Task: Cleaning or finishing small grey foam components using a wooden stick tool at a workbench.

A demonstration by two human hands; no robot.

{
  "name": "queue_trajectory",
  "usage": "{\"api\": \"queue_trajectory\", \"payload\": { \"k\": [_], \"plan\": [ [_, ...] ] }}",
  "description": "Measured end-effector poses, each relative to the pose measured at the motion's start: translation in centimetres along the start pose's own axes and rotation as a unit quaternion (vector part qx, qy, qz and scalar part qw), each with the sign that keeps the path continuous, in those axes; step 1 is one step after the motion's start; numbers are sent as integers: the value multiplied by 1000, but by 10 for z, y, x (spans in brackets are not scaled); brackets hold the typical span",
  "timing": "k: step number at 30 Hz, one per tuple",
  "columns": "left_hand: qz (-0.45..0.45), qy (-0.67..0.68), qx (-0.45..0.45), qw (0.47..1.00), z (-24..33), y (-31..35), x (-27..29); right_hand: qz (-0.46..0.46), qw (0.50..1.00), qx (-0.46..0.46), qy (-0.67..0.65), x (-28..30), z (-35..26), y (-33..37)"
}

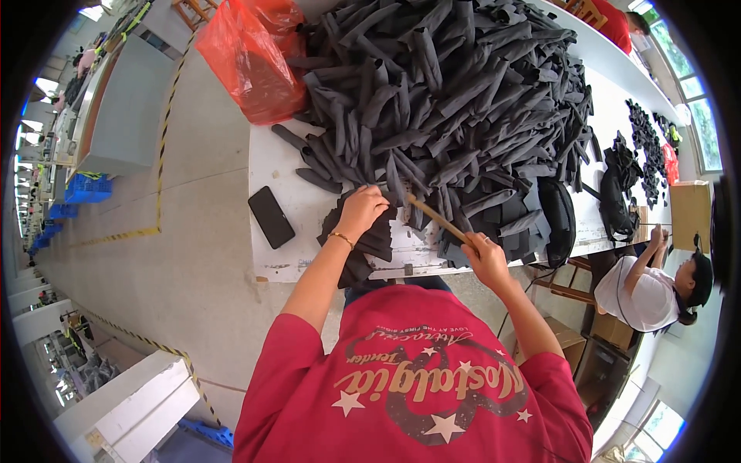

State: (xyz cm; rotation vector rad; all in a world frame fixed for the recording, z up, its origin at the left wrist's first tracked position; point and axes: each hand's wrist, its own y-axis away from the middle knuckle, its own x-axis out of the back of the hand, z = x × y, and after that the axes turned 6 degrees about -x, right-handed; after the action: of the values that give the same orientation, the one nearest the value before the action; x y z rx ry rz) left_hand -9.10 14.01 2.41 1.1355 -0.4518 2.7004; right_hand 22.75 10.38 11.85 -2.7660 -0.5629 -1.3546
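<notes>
1. Your right hand (pixel 485 257) is closed around a light-brown, slim wooden stick (pixel 440 221), gripping it by its near end.
2. From those fingers the stick points toward ten o'clock, its far tip near your left hand (pixel 364 211), at that hand's three o'clock.
3. Your left fingers are bent over a bunch of black, pleated-looking cloth pieces (pixel 375 239), which spreads out toward six o'clock; you cannot tell here whether they pinch any of it.
4. The big heap of dark-grey, rolled fabric tubes (pixel 448 100) rises at one o'clock from your left hand, its nearest tubes just beside the fingertips.
5. A black, rectangular phone (pixel 272 217) lies at nine o'clock from that hand, on the white, worn-edged table (pixel 301 262); a red, translucent plastic bag (pixel 251 62) is at eleven o'clock.
</notes>
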Motion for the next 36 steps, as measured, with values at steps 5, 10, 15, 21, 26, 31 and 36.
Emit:
{"api": "queue_trajectory", "payload": {
  "k": [5, 10, 15, 21, 26, 31, 36],
  "plan": [
    [1, -9, -30, 1000, 12, 0, 30, -26, 997, 44, 51, 5, -6, 3],
    [26, -5, -43, 999, 27, 0, 42, -35, 995, 64, 73, 2, -9, -6],
    [49, -53, -82, 994, 47, -3, 42, -14, 995, 85, 46, -19, -19, -22],
    [281, -8, -45, 959, 111, -3, 53, -46, 981, -3, -190, -61, -52, -45],
    [331, 769, 240, 491, 74, 21, 9, -66, 978, 31, -196, -79, -79, -36],
    [418, 736, 282, 452, 90, 8, -4, 15, 980, -2, -196, -103, -97, -38],
    [440, 734, 259, 447, 94, 4, 14, -8, 985, -12, -173, -101, -95, -27]
  ]
}}
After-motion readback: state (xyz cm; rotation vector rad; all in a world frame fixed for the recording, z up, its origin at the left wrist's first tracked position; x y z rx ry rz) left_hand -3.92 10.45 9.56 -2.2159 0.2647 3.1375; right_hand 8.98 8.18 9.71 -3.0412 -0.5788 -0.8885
